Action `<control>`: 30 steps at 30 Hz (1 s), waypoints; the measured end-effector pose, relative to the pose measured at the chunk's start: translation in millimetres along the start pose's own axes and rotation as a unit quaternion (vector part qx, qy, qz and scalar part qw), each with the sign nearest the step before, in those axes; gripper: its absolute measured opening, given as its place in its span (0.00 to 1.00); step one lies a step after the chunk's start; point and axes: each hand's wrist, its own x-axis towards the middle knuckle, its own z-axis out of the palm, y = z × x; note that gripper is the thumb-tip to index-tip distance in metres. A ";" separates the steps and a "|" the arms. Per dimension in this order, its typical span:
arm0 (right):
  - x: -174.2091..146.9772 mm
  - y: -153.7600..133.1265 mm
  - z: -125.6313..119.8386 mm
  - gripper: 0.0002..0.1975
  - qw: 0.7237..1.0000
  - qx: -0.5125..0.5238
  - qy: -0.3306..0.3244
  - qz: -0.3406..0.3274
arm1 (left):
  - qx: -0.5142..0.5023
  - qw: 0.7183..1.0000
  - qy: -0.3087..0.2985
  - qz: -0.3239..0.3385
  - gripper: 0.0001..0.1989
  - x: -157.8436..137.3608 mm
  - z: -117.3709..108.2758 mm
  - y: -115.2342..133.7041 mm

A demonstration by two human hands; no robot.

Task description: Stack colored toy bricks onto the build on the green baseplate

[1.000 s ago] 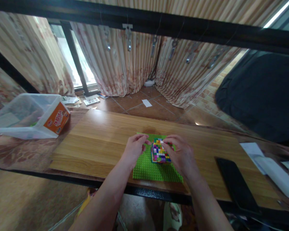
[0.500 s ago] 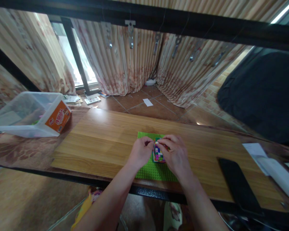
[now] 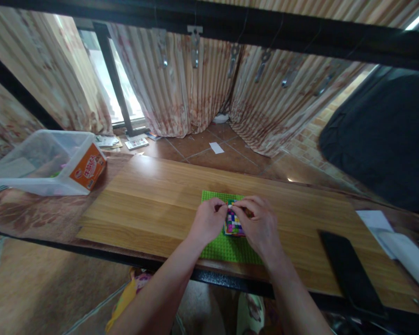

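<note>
We see a squarish multicoloured brick block (image 3: 233, 222) lying flat on the green baseplate (image 3: 226, 249) at the near edge of the counter (image 3: 153, 204), no long axis evident. Our left hand (image 3: 207, 221) and right hand (image 3: 260, 225) pinch its sides. The orange label on the clear tub (image 3: 38, 163) is unreadable.

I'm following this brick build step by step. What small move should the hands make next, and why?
Probably press down at the far edge of the multicoloured brick block. Both the left hand and the right hand pinch there, and the block sits on the green baseplate, which would take the push.
</note>
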 end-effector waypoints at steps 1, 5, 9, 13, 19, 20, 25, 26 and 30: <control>0.0 0.5 -0.3 0.08 1.000 -0.003 0.010 0.003 | 0.001 1.000 0.000 -0.001 0.11 0.0 0.1 0.2; -1.0 3.0 2.4 0.08 0.998 -0.027 0.044 0.021 | 0.009 1.000 0.002 -0.003 0.12 0.1 0.5 0.6; -2.1 4.4 8.0 0.09 0.997 -0.038 0.045 0.040 | 0.025 1.000 0.000 0.000 0.12 -0.4 0.0 1.8; -1.9 6.3 10.3 0.09 0.997 -0.029 0.040 0.055 | 0.044 0.999 0.006 0.007 0.13 -1.0 0.4 3.1; -1.2 6.9 10.7 0.10 0.996 -0.011 0.032 0.078 | 0.083 0.996 0.012 0.006 0.12 -0.8 2.2 4.8; -1.1 6.7 10.8 0.10 0.996 -0.010 0.030 0.080 | 0.088 0.996 0.012 0.006 0.12 -0.9 2.3 5.3; -0.3 6.8 10.7 0.11 0.997 0.000 0.022 0.074 | 0.095 0.995 0.014 0.005 0.12 -1.7 2.5 6.8; -0.1 7.0 10.5 0.11 0.997 0.003 0.020 0.074 | 0.095 0.995 0.015 0.004 0.12 -1.9 2.6 6.9; 0.7 7.9 10.1 0.10 0.997 0.009 0.017 0.074 | 0.096 0.995 0.014 0.009 0.13 -3.0 2.2 7.6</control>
